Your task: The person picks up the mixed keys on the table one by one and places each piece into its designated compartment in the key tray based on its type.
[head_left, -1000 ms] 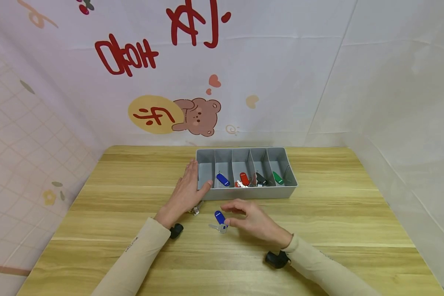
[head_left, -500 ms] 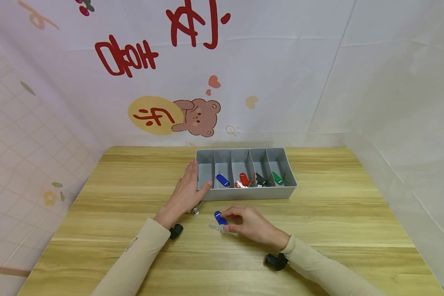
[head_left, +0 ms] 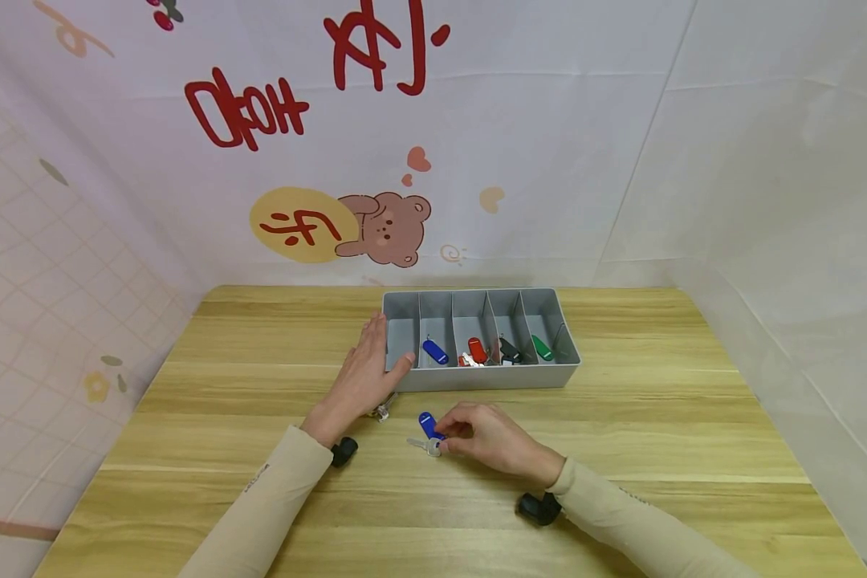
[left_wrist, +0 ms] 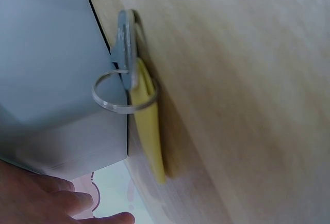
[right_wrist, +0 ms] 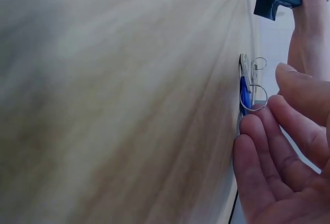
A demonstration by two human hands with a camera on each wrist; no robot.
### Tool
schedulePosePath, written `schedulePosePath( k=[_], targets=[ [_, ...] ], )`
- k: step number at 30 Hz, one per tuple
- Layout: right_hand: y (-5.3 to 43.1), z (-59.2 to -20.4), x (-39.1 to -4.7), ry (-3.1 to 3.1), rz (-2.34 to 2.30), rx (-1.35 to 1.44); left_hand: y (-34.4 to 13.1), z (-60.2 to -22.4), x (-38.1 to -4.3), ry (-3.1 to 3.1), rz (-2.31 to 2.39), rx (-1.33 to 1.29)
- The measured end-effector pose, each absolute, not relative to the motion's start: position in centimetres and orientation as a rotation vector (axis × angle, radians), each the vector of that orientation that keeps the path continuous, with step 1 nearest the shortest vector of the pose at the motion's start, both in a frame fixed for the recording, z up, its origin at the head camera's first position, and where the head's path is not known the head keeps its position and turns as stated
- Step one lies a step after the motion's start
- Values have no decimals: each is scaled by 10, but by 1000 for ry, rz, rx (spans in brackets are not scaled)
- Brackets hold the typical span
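My left hand (head_left: 362, 371) rests flat against the left end of a grey divided tray (head_left: 491, 377), its thumb over the front rim. Beneath that wrist lies a key with a yellow tag (left_wrist: 148, 126), close to the tray's wall. My right hand (head_left: 494, 437) is low over the table at a key (head_left: 425, 445) with a blue tag (head_left: 428, 423). In the right wrist view, the tag's metal ring (right_wrist: 253, 98) stands up right at the fingertips, and a gap shows between thumb and index finger. The blue tag's right end is partly hidden behind the fingers in the head view.
Inside the tray's compartments lie a blue tag (head_left: 435, 351), a red tag (head_left: 478, 350) with keys, a black tag (head_left: 510, 350) and a green tag (head_left: 543, 348). The leftmost compartment holds nothing visible. A printed cloth (head_left: 549, 160) hangs behind the wooden table (head_left: 657, 385).
My right hand has come down slightly, its thumb and index finger drawing closer together beside the blue tag. The left hand, tray and keys have stayed in place.
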State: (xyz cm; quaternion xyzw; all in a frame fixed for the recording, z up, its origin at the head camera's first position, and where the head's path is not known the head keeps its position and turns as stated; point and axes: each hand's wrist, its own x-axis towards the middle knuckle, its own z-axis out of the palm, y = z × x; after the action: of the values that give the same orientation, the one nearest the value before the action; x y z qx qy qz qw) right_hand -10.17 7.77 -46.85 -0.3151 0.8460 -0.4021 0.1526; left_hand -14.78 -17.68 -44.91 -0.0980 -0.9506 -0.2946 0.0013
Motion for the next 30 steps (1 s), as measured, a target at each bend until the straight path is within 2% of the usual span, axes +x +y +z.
schedulePosePath(
  k=[30],
  targets=[
    [74, -464, -106, 2520, -1060, -982, -177, -448, -147, -2999, -927, -303]
  ],
)
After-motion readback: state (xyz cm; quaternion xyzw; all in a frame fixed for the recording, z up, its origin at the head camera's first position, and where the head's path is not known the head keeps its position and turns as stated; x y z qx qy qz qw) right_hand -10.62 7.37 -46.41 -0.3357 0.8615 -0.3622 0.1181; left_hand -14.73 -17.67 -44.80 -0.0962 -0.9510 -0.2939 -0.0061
